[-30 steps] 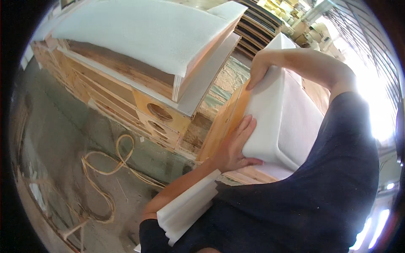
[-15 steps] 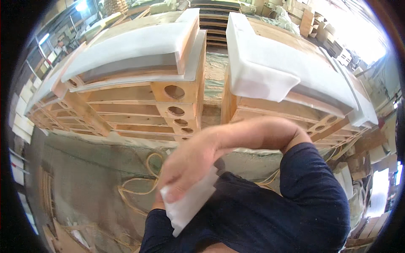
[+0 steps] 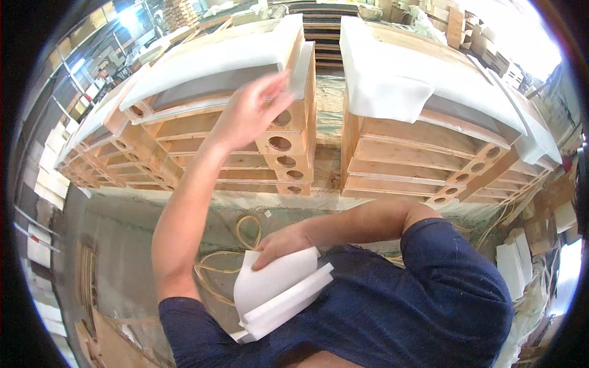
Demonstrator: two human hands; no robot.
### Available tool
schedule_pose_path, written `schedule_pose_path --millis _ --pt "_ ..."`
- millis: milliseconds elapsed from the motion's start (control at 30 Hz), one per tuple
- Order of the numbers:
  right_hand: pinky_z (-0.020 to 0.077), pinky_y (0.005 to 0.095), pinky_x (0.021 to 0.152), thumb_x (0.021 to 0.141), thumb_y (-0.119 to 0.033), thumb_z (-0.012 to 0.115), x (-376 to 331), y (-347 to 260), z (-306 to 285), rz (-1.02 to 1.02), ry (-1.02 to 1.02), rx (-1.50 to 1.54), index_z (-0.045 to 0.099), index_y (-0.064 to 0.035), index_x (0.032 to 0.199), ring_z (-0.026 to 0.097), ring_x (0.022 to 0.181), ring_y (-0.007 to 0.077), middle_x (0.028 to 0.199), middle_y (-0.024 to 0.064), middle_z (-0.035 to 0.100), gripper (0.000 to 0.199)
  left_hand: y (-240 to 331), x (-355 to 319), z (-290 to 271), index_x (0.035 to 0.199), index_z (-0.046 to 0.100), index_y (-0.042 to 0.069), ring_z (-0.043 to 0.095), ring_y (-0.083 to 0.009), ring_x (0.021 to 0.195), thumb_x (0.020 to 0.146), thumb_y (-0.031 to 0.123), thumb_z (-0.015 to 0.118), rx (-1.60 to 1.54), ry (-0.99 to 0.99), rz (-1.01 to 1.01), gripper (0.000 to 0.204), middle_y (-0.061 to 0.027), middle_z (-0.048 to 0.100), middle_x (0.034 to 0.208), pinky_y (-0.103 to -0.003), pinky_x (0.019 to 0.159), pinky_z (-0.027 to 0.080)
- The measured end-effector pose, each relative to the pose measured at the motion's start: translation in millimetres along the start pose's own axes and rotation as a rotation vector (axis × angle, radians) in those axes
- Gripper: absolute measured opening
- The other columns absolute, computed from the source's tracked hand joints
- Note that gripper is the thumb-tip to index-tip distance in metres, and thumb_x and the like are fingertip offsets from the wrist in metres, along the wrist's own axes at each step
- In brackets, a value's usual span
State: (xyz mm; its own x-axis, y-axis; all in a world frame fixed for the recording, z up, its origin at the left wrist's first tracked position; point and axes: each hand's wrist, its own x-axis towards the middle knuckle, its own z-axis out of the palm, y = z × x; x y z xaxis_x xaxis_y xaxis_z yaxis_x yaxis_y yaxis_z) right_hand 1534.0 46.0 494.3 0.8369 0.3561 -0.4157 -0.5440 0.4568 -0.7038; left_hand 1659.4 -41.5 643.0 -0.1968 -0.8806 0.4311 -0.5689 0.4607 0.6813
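So the right hand (image 3: 283,243) has a bundle of white foam (image 3: 276,281) clamped between thumb and fingers, thumb lying flat on the top face and the rest of the fingers mostly tucked out of sight behind the edge. The foam sits low in the middle of the view, tilted, right up by the front of the dark blue shirt (image 3: 374,306), and it looks like a few pieces layered together, with narrow strips along the lower side. The left hand (image 3: 253,110) is up high at the end of a raised forearm, in front of the near corner of the left stack (image 3: 296,136). Its fingers point up and to the right, but they're pretty blurred, so I can't tell if they're apart or together, or if they're touching the wood. That stack is open timber frames with round holes in the end panels, and a white sheet (image 3: 211,64) is draped on top. Across a narrow gap there's the right stack (image 3: 399,150), same sort of build, with a white cover (image 3: 392,92) hanging over its near left corner in a rounded flap. Down on the grey floor (image 3: 138,230), a yellowish cord (image 3: 238,232) lies in loose loops, partly behind the foam.
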Motion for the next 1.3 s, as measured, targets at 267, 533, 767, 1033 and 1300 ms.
schedule_pose_path --millis 267,533,767,1033,1300 --pt "0.0501 0.0349 0.088 0.092 -0.029 0.061 -44 -44 -29 -0.066 0.604 -0.749 0.059 0.0 0.12 0.063 0.099 0.0188 0.11 0.0099 0.066 0.04 74 9 113 0.135 0.049 0.007 0.06 -0.0288 0.112 0.082 0.039 0.073 -0.004 -0.12 0.303 0.066 -0.0212 0.058 0.127 -0.041 0.093 0.049" --pt "0.0498 0.0337 0.09 0.088 -0.035 0.065 -195 -150 -48 -0.455 1.147 -1.103 0.063 -0.0014 0.117 0.064 0.097 0.0194 0.108 0.0132 0.067 0.045 -67 -104 35 0.12 0.059 -0.005 0.064 -0.0176 0.089 0.071 0.019 0.079 -0.4 -0.176 -0.406 0.058 -0.0095 0.069 0.099 -0.033 0.083 0.05" --pt "0.0539 0.0289 0.076 0.087 -0.033 0.068 -238 -231 -47 -0.611 1.284 -1.482 0.065 -0.0011 0.11 0.066 0.083 0.0155 0.093 0.0096 0.07 0.039 -62 -130 34 0.108 0.067 0.001 0.064 -0.0143 0.082 0.076 0.012 0.073 -0.509 0.09 -0.566 0.035 -0.0057 0.07 0.093 -0.028 0.076 0.05" --pt "0.0526 0.0293 0.072 0.084 -0.03 0.072 -189 -245 -17 -0.994 1.268 -1.516 0.065 0.0004 0.108 0.065 0.08 0.0156 0.092 0.0104 0.07 0.038 -70 -161 -13 0.11 0.063 -0.002 0.062 -0.0144 0.085 0.079 0.013 0.069 -0.194 0.214 -0.547 0.035 -0.0069 0.069 0.094 -0.031 0.078 0.05" --pt "0.0515 0.0318 0.066 0.082 -0.028 0.075 -56 -210 -68 -1.053 1.095 -1.291 0.064 -0.0025 0.101 0.067 0.073 0.0183 0.082 0.0112 0.068 0.033 -108 -245 -64 0.109 0.064 -0.004 0.062 -0.0138 0.079 0.078 0.007 0.063 -0.205 0.643 -0.884 0.033 -0.0085 0.069 0.089 -0.031 0.074 0.05"
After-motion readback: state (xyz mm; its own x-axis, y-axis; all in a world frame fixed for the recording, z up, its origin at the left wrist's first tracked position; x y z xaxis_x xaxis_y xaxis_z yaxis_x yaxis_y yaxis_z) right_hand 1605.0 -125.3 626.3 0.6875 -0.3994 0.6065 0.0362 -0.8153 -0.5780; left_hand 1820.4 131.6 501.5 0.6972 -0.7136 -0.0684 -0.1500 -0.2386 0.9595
